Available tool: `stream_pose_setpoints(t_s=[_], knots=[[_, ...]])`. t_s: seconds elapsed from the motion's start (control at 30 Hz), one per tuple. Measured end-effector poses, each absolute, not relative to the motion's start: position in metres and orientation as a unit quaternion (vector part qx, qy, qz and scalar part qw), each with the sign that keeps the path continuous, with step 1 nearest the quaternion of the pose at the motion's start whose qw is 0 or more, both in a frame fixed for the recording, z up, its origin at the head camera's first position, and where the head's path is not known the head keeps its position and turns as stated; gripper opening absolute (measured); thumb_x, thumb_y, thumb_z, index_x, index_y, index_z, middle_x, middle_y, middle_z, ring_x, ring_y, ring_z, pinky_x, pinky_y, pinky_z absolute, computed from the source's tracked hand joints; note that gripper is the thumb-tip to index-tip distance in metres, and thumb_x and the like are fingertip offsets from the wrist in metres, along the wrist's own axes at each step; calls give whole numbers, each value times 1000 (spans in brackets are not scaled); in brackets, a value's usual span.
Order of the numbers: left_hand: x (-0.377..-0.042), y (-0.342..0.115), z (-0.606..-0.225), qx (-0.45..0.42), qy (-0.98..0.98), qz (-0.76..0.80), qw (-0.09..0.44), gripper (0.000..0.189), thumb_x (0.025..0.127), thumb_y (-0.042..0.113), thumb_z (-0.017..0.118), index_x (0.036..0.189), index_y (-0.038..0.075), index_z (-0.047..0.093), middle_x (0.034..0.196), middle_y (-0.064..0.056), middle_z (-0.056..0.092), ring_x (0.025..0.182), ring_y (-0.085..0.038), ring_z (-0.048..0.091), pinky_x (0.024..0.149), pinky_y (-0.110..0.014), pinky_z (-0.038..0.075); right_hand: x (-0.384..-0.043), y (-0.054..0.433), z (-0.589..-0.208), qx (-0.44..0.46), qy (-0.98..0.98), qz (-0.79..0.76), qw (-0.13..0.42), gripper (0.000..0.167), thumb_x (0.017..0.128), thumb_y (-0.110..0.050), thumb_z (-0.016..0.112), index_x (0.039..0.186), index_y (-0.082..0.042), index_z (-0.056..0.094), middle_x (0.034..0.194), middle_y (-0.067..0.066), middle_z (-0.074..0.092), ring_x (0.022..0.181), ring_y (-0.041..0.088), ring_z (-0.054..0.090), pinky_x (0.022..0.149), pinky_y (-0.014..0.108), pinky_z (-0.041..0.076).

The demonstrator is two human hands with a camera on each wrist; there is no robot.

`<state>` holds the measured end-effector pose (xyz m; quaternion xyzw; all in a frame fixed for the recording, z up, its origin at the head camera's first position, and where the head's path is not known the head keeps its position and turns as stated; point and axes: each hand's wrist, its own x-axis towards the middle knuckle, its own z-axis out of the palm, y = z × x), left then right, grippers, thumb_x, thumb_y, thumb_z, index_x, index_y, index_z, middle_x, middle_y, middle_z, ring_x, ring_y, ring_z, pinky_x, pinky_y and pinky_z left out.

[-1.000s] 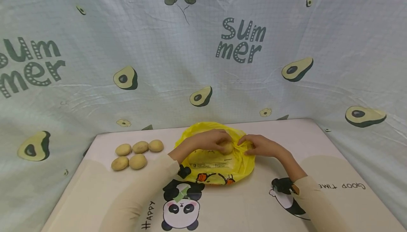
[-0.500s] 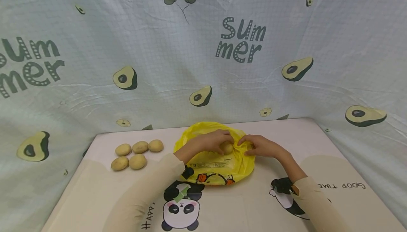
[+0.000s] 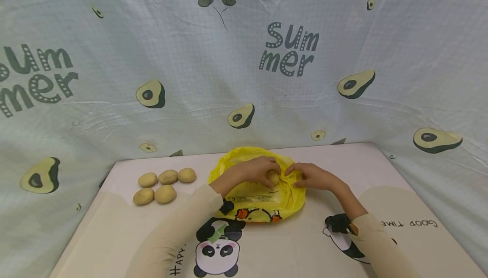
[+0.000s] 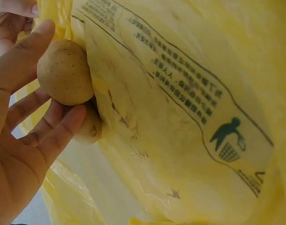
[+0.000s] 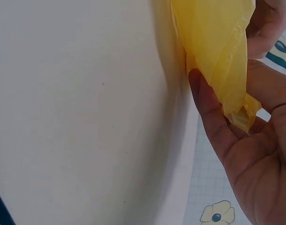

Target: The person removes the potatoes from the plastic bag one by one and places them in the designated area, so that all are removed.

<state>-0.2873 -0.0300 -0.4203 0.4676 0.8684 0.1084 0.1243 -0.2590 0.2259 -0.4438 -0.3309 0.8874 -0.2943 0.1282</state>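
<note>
A yellow plastic bag lies spread on the table with its mouth facing me. My left hand reaches inside and holds a potato near the bag's right side, thumb along the top and fingers curled below. A second potato shows just under it, partly hidden behind the fingers. On the right, my right hand pinches the gathered edge of the bag; in the right wrist view a fold of yellow plastic passes between thumb and fingers.
Several loose potatoes sit in two rows on the table left of the bag. The pale table carries panda prints. A patterned cloth hangs behind the table's far edge.
My left hand has shifted slightly right and deeper over the bag, with the potato still at its fingers. The right hand has kept its place on the bag's edge.
</note>
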Motion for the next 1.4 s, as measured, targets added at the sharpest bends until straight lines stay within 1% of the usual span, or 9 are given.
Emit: stream_pose_setpoints(t_s=[0.07, 0.4, 0.53, 0.73, 0.93, 1.1, 1.23, 1.33, 1.4], knots=[[-287, -30, -420, 465, 869, 111, 127, 45, 85, 34, 83, 124, 15, 69, 122, 2, 63, 107, -11, 56, 97, -23, 46, -258, 226, -444, -331, 888, -293, 128, 31, 94, -14, 73, 124, -14, 65, 124, 7, 64, 92, 18, 50, 80, 31, 43], [-284, -28, -427, 468, 866, 120, 130, 40, 81, 28, 88, 114, 18, 65, 105, 4, 55, 94, -12, 51, 82, -21, 44, -257, 226, -446, -333, 887, -294, 125, 31, 93, -13, 74, 123, -14, 65, 125, 8, 64, 92, 18, 51, 80, 31, 44], [-280, -29, -427, 477, 862, 113, 127, 37, 83, 23, 87, 112, 19, 65, 106, 4, 57, 96, -13, 51, 82, -21, 44, -256, 227, -447, -332, 888, -294, 124, 31, 93, -13, 74, 123, -14, 66, 126, 8, 64, 95, 19, 51, 83, 32, 45], [-273, -31, -424, 478, 855, 124, 158, 35, 82, 15, 82, 113, 17, 65, 113, 3, 58, 100, -12, 50, 84, -21, 46, -256, 227, -448, -334, 889, -290, 117, 32, 94, -13, 73, 124, -14, 65, 129, 9, 64, 99, 20, 52, 88, 37, 46], [-268, -36, -421, 487, 841, 176, 156, 36, 86, 16, 74, 122, 13, 68, 119, 3, 64, 104, -10, 54, 92, -22, 46, -255, 226, -447, -334, 890, -288, 115, 32, 94, -14, 73, 125, -13, 65, 129, 9, 64, 99, 20, 52, 89, 39, 46], [-264, -43, -419, 493, 831, 206, 154, 38, 86, 16, 70, 125, 18, 72, 124, 5, 64, 111, -9, 52, 96, -23, 44, -255, 224, -445, -335, 891, -284, 115, 32, 95, -15, 72, 125, -13, 65, 129, 9, 64, 101, 20, 52, 92, 41, 46], [-262, -47, -419, 498, 824, 225, 146, 33, 88, 16, 71, 121, 18, 75, 119, 6, 65, 108, -10, 52, 95, -24, 44, -255, 225, -444, -335, 891, -285, 116, 31, 95, -14, 72, 125, -13, 66, 130, 9, 64, 102, 20, 52, 93, 41, 46], [-260, -47, -420, 500, 825, 225, 136, 30, 89, 21, 77, 119, 18, 76, 112, 7, 64, 101, -10, 51, 91, -23, 43, -256, 225, -445, -335, 891, -284, 118, 31, 95, -14, 72, 125, -14, 65, 129, 9, 64, 100, 19, 51, 91, 39, 46], [-258, -47, -421, 501, 825, 226, 129, 31, 87, 25, 83, 116, 18, 77, 106, 8, 62, 97, -9, 49, 87, -22, 42, -255, 226, -446, -332, 891, -286, 119, 31, 95, -14, 72, 125, -14, 65, 130, 10, 64, 99, 19, 51, 89, 38, 46]])
